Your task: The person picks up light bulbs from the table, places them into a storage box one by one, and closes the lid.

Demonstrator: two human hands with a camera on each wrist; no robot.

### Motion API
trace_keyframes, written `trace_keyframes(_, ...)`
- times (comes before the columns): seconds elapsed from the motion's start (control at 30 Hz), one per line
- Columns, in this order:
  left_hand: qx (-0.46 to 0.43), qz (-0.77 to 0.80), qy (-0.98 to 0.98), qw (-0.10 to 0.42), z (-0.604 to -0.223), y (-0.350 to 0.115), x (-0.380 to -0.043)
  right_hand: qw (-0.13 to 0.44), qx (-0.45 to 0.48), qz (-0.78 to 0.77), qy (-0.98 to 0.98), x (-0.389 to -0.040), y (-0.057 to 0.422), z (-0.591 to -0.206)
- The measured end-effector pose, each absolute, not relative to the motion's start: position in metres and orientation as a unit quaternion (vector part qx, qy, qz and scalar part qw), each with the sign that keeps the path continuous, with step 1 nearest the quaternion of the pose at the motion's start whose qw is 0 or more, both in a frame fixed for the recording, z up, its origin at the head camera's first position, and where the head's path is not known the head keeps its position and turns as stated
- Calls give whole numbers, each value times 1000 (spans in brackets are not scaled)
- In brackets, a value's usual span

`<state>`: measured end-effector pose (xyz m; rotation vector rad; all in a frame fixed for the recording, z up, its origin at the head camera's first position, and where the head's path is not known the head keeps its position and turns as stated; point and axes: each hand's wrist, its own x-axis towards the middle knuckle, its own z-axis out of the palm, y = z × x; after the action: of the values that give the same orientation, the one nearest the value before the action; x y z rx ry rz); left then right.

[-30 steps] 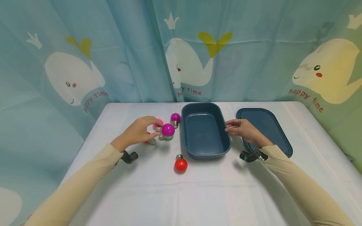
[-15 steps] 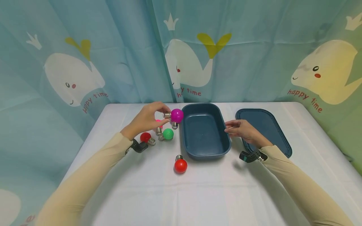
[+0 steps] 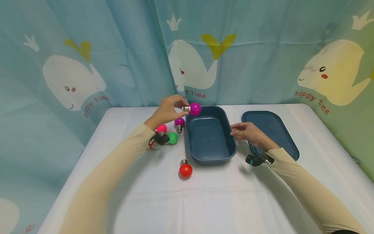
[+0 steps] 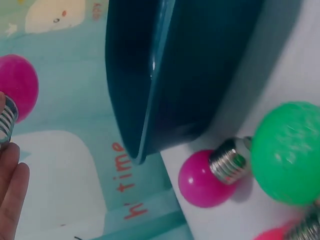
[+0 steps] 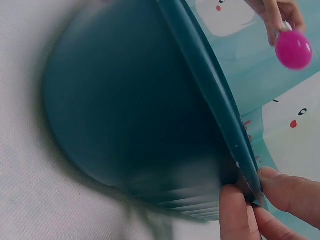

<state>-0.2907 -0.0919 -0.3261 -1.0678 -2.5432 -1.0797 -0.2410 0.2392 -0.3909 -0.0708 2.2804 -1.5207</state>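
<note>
Nearest me, towards the table's front edge, a red bulb (image 3: 185, 170) lies alone, just off the box's near left corner. Next out, my right hand (image 3: 248, 134) is on the right rim of the dark blue box (image 3: 210, 156); the right wrist view shows thumb and fingertips (image 5: 235, 210) pinching that rim, steadying it. Beside it, towards the table's right edge, the lid (image 3: 270, 131) lies flat.

On the left, a green bulb (image 3: 173, 138), a pink bulb (image 3: 161, 128) and a second purple bulb (image 3: 179, 122) cluster close together; another red one is mostly hidden behind the wrist camera.

Farthest out, my left hand (image 3: 168, 110) holds the purple bulb (image 3: 194, 109) in the air over the box's far left corner, fingertips pinching the metal screw base, globe pointing right. The bulb is off the table and not yet inside the box.

The risk I see: that grip is only on the threaded base, so the round globe could swing or slip. Let go this close to the rim, it may strike the edge and roll out among the others. A hard drop could also crack it.
</note>
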Motion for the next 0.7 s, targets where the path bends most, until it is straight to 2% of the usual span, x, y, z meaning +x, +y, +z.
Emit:
trace_keyframes(0.33,-329,-376,-863,70,-334,-60,-313,201,-31,-546,813,-241,238,-388)
trace_keyframes(0.7,-291,-407,-866,-17,-349,-30,-332,204,-31,-545,813,-239,238,-385)
